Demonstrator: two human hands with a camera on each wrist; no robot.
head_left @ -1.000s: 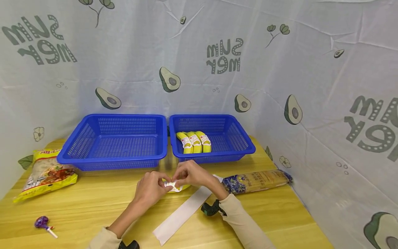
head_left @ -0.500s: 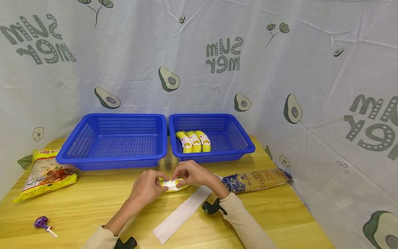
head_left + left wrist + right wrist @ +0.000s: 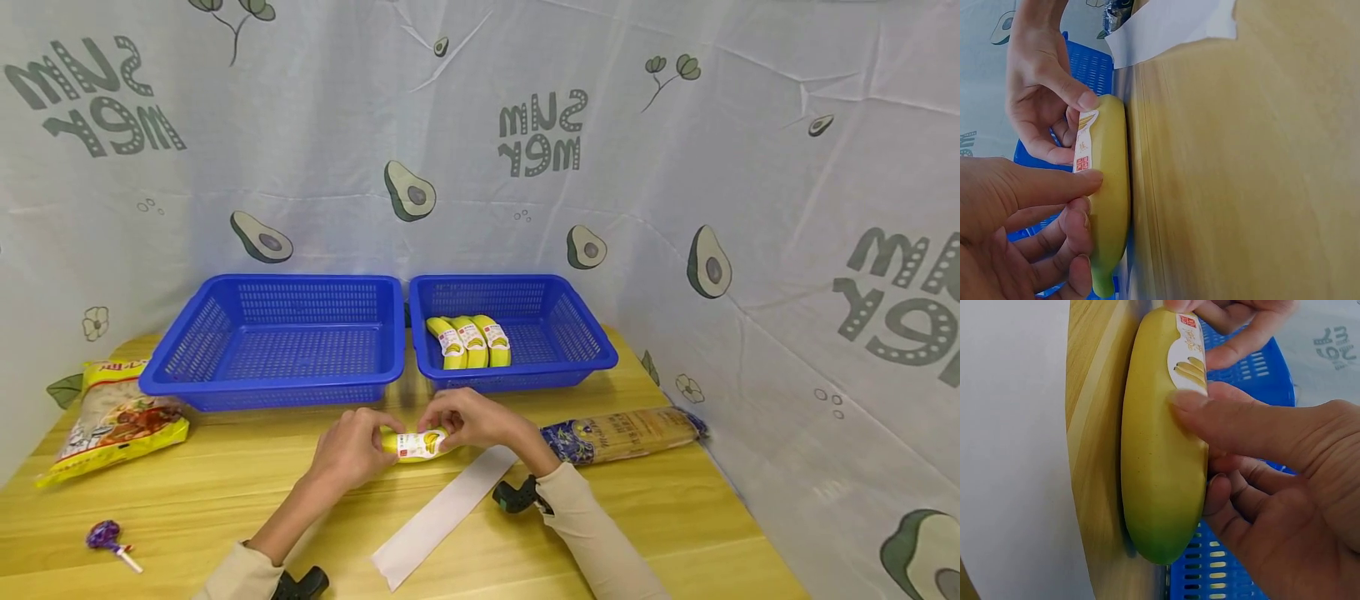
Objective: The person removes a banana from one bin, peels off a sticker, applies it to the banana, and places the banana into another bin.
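A yellow banana (image 3: 422, 446) with a white printed label lies sideways just above or on the table, in front of the right basket. My left hand (image 3: 351, 448) holds its left part, thumb at the label's edge and fingers behind. My right hand (image 3: 472, 421) grips the other part; in the right wrist view its thumb (image 3: 1191, 403) presses the label's edge. The label (image 3: 1085, 140) wraps across the banana's middle. A long white paper strip (image 3: 442, 521) lies on the table under and beside my right forearm.
The right blue basket (image 3: 555, 367) contains several labelled bananas (image 3: 472, 342). To its left stands another blue basket (image 3: 270, 387). A yellow food bag (image 3: 120, 412) and a purple lollipop (image 3: 105, 536) lie left; a noodle package (image 3: 622, 435) lies right.
My hands have spread slightly apart from the middle of the label, towards the banana's ends. More of the label now shows between them. The baskets and packages stay put.
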